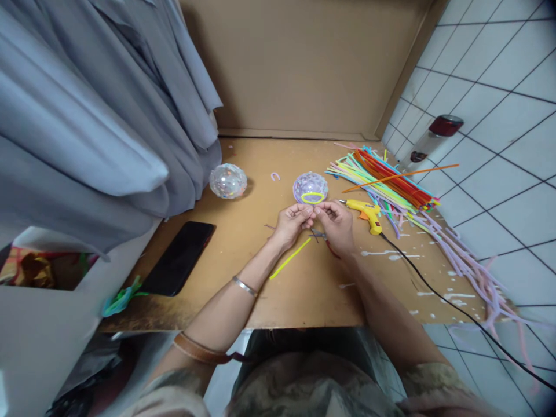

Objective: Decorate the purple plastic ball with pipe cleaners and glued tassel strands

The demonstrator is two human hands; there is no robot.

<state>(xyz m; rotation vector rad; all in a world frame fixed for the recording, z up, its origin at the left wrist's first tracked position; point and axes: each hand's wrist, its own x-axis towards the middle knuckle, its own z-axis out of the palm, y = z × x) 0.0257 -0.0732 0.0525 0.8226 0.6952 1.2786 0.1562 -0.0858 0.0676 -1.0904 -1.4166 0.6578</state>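
Both hands meet near the middle of the table, fingertips pinched together. Between my left hand [295, 223] and my right hand [336, 223] a yellow pipe cleaner [313, 201] is bent into a closed oval loop; its ends are hidden by the fingers. Just behind it sits a round clear ball [310, 180] with a lilac, bumpy surface, which the loop overlaps in view. Under my right hand lie scissors [319, 234], mostly covered, with a bit of red handle showing. A straight yellow pipe cleaner piece [290, 259] lies beside my left forearm.
A second clear ball [228, 181] stands left, near a small lilac curl [275, 176]. At right lie a yellow glue gun [367, 214] with a black cord, a bundle of coloured pipe cleaners [386, 179] and a clear bottle [434, 139]. A black phone [179, 258] lies left, below a grey curtain [108, 104].
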